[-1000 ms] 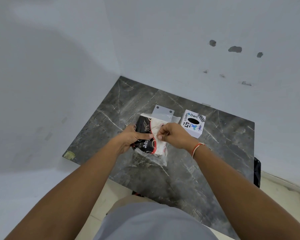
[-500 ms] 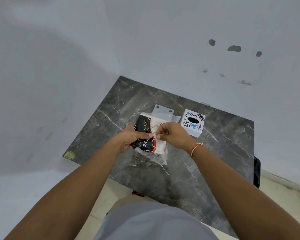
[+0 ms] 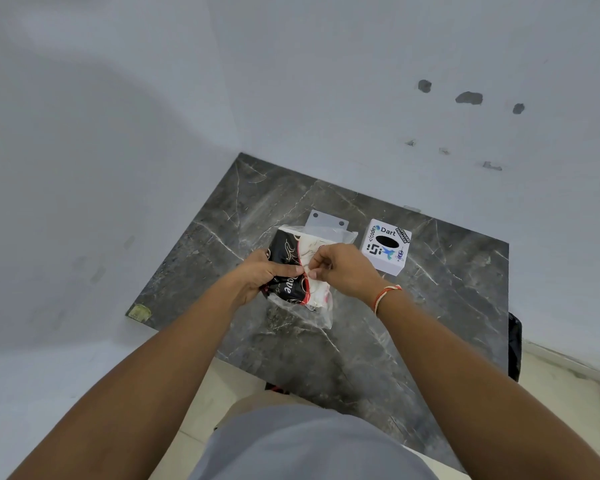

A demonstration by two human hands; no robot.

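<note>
Nearest to you, at 6 o'clock in the view, your grey shirt [image 3: 309,448] fills the bottom edge. The near edge of the dark marble table [image 3: 361,362] lies just past it.

Your left hand [image 3: 265,275] grips the packet [image 3: 286,252] from its 9 o'clock side. The fingers curl round the black printed half and the thumb lies across the top, pointing to 3 o'clock. Your right hand [image 3: 343,271] comes in from 4 o'clock and pinches the packet's wrap between thumb and forefinger, right at the red seam where black print meets white. Its other fingers are curled in behind, and the two thumbs nearly meet. A red and white thread band [image 3: 387,296] sits on your right wrist.

The packet is wrapped in clear plastic and is over the middle of the table. Its loose clear end trails toward 6 o'clock, and you cannot tell whether it rests on the tabletop.

Take the packet as the dial's centre. A white box [image 3: 386,258] with stickers and a dark oval hole in its top stands at 2 o'clock, just beside your right hand. A white plate [image 3: 328,221] with two holes lies at 12 o'clock, partly behind the packet. A yellowish sticker [image 3: 138,312] marks the table corner at 8 o'clock. Beyond, the pale wall [image 3: 361,98] carries three dark marks [image 3: 468,97] at 1 o'clock.
</note>
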